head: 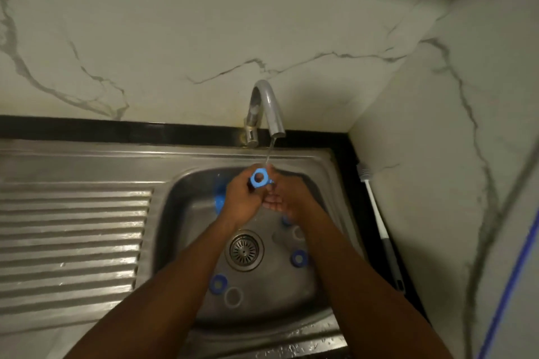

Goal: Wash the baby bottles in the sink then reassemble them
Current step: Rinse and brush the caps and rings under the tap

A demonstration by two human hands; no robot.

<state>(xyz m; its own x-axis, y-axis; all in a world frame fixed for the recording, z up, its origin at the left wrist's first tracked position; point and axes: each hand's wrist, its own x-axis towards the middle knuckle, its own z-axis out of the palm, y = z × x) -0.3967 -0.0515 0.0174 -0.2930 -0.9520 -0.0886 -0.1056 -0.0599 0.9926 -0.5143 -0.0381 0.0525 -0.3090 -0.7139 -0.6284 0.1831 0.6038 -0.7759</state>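
Rinsing step: left grip [242, 198] pinching blue ring [259, 178] under running tap [272, 114], right grip [281, 198] loosely open alongside. Next, likely: turn ring, rinse underside.

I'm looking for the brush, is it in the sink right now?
No, the brush lies on the black counter to the right of the sink, outside the basin.

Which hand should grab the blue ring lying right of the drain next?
Probably the right hand: it looks free and nearer that loose ring; the left hand grips a second ring.
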